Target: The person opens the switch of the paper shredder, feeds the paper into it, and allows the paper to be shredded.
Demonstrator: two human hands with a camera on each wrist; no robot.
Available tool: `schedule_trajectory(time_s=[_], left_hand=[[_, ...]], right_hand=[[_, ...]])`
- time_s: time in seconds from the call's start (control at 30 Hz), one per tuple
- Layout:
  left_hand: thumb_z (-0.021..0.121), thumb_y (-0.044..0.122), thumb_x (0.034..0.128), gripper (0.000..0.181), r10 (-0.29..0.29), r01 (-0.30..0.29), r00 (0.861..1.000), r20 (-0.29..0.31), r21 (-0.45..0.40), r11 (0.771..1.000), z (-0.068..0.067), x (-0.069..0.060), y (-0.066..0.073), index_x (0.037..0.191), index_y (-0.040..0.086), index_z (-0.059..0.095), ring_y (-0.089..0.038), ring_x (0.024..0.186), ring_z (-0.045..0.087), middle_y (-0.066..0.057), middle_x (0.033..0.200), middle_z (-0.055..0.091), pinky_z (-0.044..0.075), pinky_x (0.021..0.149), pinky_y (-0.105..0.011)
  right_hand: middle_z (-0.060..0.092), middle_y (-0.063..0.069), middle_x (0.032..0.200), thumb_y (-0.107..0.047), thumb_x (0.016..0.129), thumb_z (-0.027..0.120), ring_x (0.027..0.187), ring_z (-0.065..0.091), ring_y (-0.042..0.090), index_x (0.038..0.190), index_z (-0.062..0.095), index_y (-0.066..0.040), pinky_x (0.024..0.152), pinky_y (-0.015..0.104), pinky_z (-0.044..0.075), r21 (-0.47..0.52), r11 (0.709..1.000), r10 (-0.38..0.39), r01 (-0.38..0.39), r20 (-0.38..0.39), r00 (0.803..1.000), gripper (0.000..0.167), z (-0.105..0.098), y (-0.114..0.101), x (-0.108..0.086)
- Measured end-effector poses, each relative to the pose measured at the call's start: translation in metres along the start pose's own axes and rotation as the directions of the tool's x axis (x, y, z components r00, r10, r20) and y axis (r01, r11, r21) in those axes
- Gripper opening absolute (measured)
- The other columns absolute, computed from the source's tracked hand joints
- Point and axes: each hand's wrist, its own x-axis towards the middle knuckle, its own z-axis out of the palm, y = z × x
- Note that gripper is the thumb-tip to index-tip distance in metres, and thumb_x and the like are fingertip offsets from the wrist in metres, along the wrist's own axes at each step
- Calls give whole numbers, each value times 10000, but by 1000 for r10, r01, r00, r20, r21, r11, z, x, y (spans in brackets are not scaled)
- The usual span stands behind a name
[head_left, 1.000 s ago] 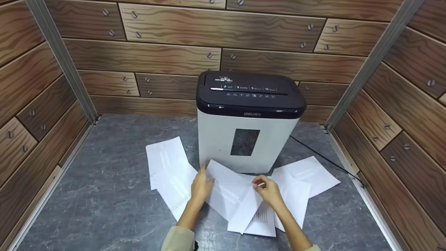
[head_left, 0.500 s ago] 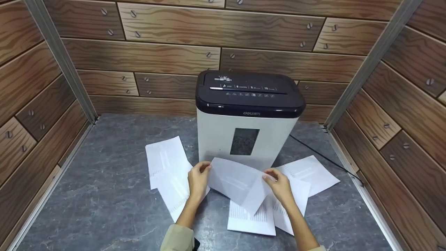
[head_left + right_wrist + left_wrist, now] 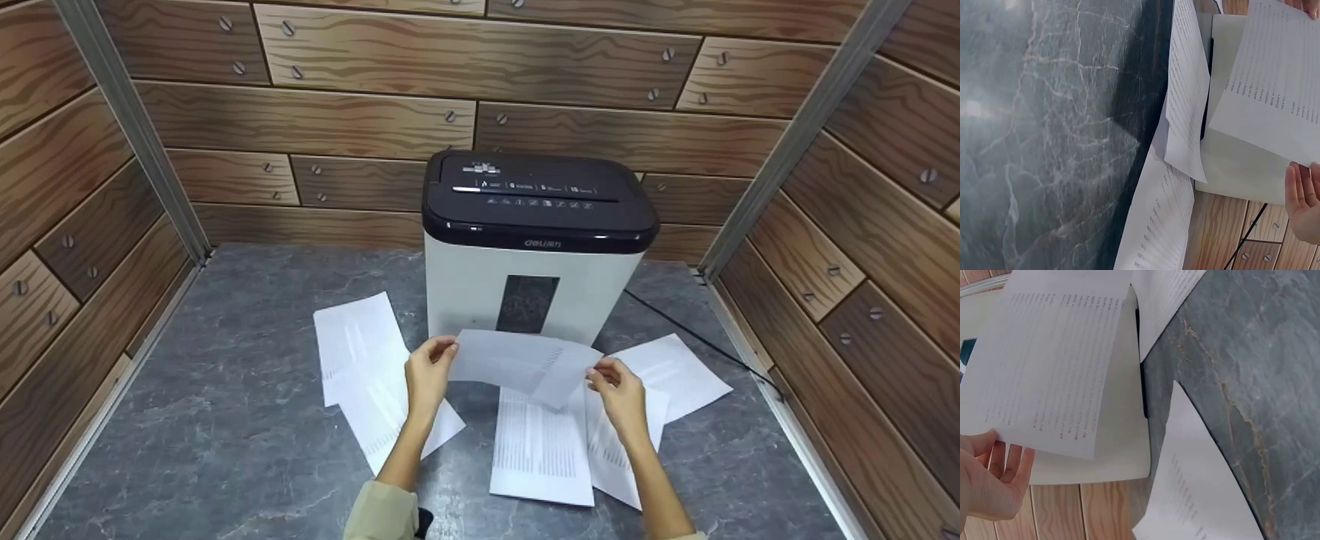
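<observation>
While pinching opposite ends of the printed sheet point(image 3: 514, 361) in left hand point(image 3: 427, 376) and right hand point(image 3: 622, 396), best draw it evenly flat, just clear of the shredder point(image 3: 538, 244).

Shredder point(image 3: 536, 225) on tabletop point(image 3: 225, 390), wall point(image 3: 360, 120) behind, sheet point(image 3: 517, 361) held before it, papers point(image 3: 367, 352) lying left and right

Lit softly, seemingly from overhead; glinting on the front edge of the black lid point(image 3: 540, 196), glaring in a pale patch on the tabletop point(image 3: 457, 484), shaded grey across the held sheet point(image 3: 517, 364); spotted white with reflections and darkened by shadow beside the loose sheets point(image 3: 1185, 95) in the right wrist view; too soft for reading print point(image 3: 517, 442) in the head view, sharper in the left wrist view
</observation>
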Motion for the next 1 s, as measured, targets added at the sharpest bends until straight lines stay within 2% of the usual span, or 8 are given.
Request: schedule_trajectory(time_s=[0.13, 0.23, 0.27, 0.37, 0.57, 0.67, 0.83, 1.0], left_hand=[[657, 37, 834, 75, -6, 7, 1000, 6, -22, 1000, 0, 0, 8, 890, -3, 689, -210, 790, 640, -89, 836, 674, 523, 730, -324], [651, 37, 839, 79, -20, 20, 1000, 11, -48, 999, -1, 0, 15, 894, -5, 688, -213, 813, 640, -94, 848, 674, 519, 756, -324], [649, 37, 840, 80, -24, 24, 1000, 10, -54, 998, -1, 0, 17, 895, -6, 689, -216, 822, 639, -96, 853, 674, 518, 764, -327], [644, 40, 845, 83, -30, 30, 1000, 5, -77, 997, -2, -1, 25, 899, -4, 689, -223, 846, 635, -100, 867, 674, 514, 782, -337], [635, 29, 851, 92, -21, 20, 1000, -3, -129, 991, -4, -2, 40, 913, -18, 684, -243, 882, 627, -112, 884, 669, 507, 804, -344], [634, 21, 850, 92, -21, 21, 1000, -3, -151, 988, -6, -2, 49, 914, -23, 684, -249, 886, 625, -120, 885, 668, 505, 809, -348], [620, -11, 851, 94, -2, 3, 1000, 6, -172, 985, -8, -1, 58, 918, -56, 669, -298, 894, 618, -163, 894, 658, 498, 821, -399], [623, 14, 859, 95, 11, -9, 1000, 6, -168, 986, -10, -1, 64, 922, -38, 672, -236, 891, 623, -123, 904, 664, 499, 823, -317]], right_hand=[[613, 237, 865, 44, 859, 597, 728, 630, 145, 942, 554, 159, 684, 245, 537, 40, 999, -6, 7, -15, 1000, 148, 0, -1, 0], [621, 192, 834, 46, 851, 600, 718, 626, 132, 909, 573, 124, 673, 230, 535, 88, 995, -52, 55, -41, 998, 101, -1, -4, 0], [627, 160, 828, 14, 853, 617, 718, 623, 121, 906, 590, 88, 665, 221, 533, 153, 983, -95, 99, -34, 995, 95, -3, 6, 4], [628, 132, 813, 24, 844, 622, 720, 622, 111, 884, 595, 64, 668, 214, 531, 210, 967, -135, 144, -59, 989, 63, -3, 1, 4], [605, 221, 850, 101, 846, 572, 749, 636, 149, 913, 552, 173, 713, 248, 531, 159, 983, -75, 94, -119, 990, 101, -4, -28, 3], [601, 208, 849, 112, 848, 568, 746, 633, 140, 935, 536, 207, 716, 242, 528, 183, 980, -58, 82, -135, 989, 133, -6, -37, 4], [606, 164, 835, 104, 852, 572, 736, 634, 139, 935, 548, 190, 725, 250, 527, 211, 973, -64, 94, -145, 987, 123, -10, -49, 5], [615, 134, 817, 58, 852, 603, 732, 636, 143, 916, 569, 159, 718, 250, 526, 173, 979, -79, 107, -161, 984, 124, -14, -61, 6]])
